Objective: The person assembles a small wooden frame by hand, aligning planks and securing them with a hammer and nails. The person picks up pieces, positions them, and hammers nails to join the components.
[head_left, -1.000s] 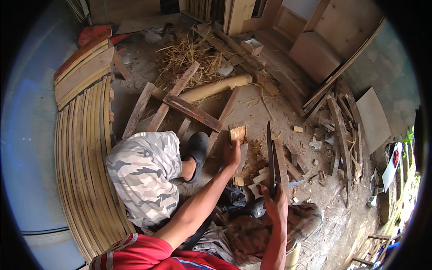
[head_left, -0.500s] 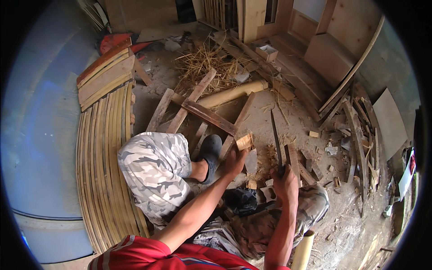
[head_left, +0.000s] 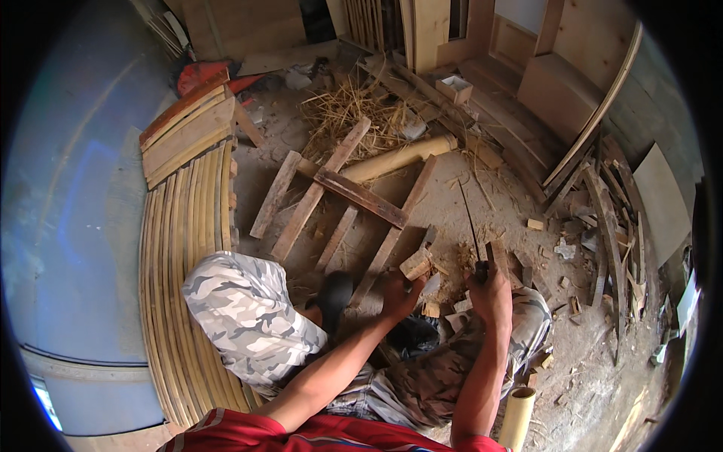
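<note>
My left hand (head_left: 399, 295) is closed around a short, pale wooden block (head_left: 416, 264), which sticks out beyond the fingers above the ground. Just to the right, my right hand (head_left: 491, 295) grips the dark handle of a machete (head_left: 472, 226). Its long, thin blade points away from me, tip up and slightly left, apart from the block. Between the hands, wood chips and a small cut piece of wood (head_left: 430, 309) lie on the ground. A black plastic bag (head_left: 413, 336) sits below my left hand, partly hidden by my arm.
Ahead lies a nailed wooden frame (head_left: 360, 197) with a bamboo pole (head_left: 399, 158) and straw (head_left: 354, 113) behind it. A bamboo bench (head_left: 184, 279) stands at left. Scrap planks (head_left: 602, 226) pile up at right. An upright bamboo tube (head_left: 517, 418) is beside my right forearm.
Both hands have come a little lower in the picture, and the block has tilted. The machete blade now shows thinner. My left knee and shoe have shifted nearer to me.
</note>
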{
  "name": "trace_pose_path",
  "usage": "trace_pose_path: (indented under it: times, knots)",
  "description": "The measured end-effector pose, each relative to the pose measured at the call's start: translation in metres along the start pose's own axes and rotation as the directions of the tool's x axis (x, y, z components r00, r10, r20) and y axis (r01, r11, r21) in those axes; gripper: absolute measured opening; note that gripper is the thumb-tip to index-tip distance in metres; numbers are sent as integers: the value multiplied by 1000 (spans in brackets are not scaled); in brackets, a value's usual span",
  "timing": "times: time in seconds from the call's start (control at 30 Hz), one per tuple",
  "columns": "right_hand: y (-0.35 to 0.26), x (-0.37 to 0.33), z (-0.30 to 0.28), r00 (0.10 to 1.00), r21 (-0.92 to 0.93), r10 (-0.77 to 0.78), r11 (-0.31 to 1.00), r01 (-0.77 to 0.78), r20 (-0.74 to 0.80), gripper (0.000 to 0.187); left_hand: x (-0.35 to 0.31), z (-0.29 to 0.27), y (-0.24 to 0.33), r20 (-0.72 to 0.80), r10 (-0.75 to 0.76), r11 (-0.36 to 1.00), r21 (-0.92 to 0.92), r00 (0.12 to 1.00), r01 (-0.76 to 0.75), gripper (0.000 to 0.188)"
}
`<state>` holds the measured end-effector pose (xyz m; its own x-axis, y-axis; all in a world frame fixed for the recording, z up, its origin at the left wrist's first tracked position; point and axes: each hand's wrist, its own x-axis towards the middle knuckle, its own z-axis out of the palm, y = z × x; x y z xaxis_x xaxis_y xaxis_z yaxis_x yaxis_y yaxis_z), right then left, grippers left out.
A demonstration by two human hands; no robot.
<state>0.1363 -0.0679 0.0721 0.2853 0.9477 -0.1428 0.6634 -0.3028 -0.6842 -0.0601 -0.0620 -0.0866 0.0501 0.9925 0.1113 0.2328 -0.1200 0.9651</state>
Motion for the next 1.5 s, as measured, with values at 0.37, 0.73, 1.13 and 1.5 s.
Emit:
trace_pose_path:
  times: [0.37,0.73,1.13,1.5]
  knots:
    - [6,-12,2,994,-151,77,987,-64,78,56,-16,15,-26,-37,80,996,-40,996,-82,41]
    - [54,21,46,976,-275,200,946,-169,88,51,34,-33,-82,-331,-399,882,-394,855,259,52]
    - [127,-2,138,903,-368,417,859,-355,102,51,18,-52,-107,-130,-823,425,-786,552,448,72]
    - [168,-13,171,754,-450,615,754,-479,229,45,9,-37,-110,-367,-859,497,-762,357,415,89]
